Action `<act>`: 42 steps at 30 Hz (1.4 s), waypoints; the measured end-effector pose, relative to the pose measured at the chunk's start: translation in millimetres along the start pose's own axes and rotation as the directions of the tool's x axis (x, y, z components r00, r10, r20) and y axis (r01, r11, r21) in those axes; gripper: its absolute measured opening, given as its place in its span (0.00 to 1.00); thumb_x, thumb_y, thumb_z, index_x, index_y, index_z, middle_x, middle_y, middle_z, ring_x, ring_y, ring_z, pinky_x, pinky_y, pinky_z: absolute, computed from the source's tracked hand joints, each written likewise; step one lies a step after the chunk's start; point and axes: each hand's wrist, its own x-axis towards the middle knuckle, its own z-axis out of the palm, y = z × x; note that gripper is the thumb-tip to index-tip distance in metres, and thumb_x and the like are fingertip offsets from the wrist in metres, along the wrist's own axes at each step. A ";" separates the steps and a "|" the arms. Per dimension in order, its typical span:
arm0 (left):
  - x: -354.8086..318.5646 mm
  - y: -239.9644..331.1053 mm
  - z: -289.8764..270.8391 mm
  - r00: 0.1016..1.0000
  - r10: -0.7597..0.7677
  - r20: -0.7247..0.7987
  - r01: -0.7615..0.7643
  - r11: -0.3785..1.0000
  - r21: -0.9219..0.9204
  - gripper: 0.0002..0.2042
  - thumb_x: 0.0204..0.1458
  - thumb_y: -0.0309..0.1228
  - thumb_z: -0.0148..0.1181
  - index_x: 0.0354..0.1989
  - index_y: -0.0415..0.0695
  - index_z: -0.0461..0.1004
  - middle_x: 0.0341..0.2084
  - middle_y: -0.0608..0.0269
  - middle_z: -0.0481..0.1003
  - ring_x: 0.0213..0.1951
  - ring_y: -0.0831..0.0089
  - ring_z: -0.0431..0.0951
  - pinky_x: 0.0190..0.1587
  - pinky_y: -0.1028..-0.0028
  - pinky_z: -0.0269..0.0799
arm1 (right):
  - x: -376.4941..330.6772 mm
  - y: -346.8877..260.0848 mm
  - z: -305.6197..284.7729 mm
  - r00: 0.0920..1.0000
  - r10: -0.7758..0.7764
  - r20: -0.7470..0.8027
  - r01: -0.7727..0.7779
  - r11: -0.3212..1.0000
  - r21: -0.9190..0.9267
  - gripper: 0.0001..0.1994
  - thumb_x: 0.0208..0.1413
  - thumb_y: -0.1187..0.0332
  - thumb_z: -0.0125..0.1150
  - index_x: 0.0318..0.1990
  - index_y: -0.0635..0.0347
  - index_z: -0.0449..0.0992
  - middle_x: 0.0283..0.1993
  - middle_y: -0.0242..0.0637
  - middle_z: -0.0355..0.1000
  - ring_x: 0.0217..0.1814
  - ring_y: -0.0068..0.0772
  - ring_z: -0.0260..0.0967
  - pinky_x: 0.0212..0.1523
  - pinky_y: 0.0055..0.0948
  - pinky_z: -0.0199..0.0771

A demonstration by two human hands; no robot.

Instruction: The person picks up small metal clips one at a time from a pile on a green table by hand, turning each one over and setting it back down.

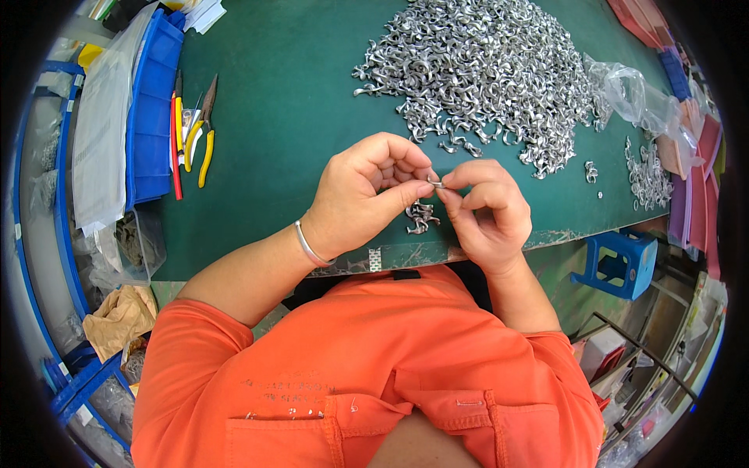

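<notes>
A small, shiny curved metal piece (437,185) is pinched between my two hands, above the near edge of the green table (273,117). My left hand (363,181), with a silver bangle (310,245) at its wrist, grips it between thumb and forefinger. From the other side, the thumb and fingertips of my right hand (493,210) close on it too. Fingers partly cover the piece, so its full shape is hidden. Just below lies a little cluster of similar curved metal pieces (422,218). Farther off, a large heap of such silver pieces (484,70) spreads over the table.
To the left are yellow-handled shears (204,132), a red pen-like stick (175,156) and a blue bin (156,109). On the right sit a clear plastic bag (636,93) and a small pile of metal rings (649,175). A blue stool (620,264) stands below the table edge.
</notes>
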 end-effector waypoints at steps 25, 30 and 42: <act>-0.7 -0.8 -1.9 0.994 -0.103 -0.033 0.099 0.990 -0.099 0.14 0.53 0.13 0.57 0.46 0.36 0.66 0.39 0.51 0.79 0.44 0.71 0.80 0.47 0.76 0.76 | -1.1 -2.5 2.4 0.956 -0.223 0.192 0.255 0.953 -0.162 0.08 0.34 0.77 0.62 0.27 0.61 0.72 0.38 0.39 0.74 0.38 0.41 0.72 0.36 0.35 0.75; -3.7 -2.9 4.4 0.998 -0.070 -0.002 0.069 0.989 -0.134 0.13 0.55 0.15 0.57 0.48 0.35 0.66 0.43 0.51 0.77 0.46 0.69 0.79 0.49 0.74 0.76 | 5.7 -2.8 -13.6 0.983 -0.151 0.106 0.164 0.979 -0.122 0.09 0.38 0.83 0.62 0.28 0.61 0.71 0.36 0.39 0.73 0.37 0.43 0.71 0.40 0.35 0.74; 0.5 -3.9 0.6 0.999 0.005 -0.034 -0.009 0.993 -0.121 0.13 0.56 0.16 0.55 0.49 0.36 0.67 0.39 0.54 0.76 0.40 0.72 0.79 0.45 0.74 0.77 | 68.9 95.1 -190.8 0.866 -0.013 -0.500 -0.309 0.773 -0.555 0.02 0.54 0.81 0.57 0.32 0.65 0.72 0.40 0.40 0.79 0.37 0.25 0.75 0.41 0.24 0.75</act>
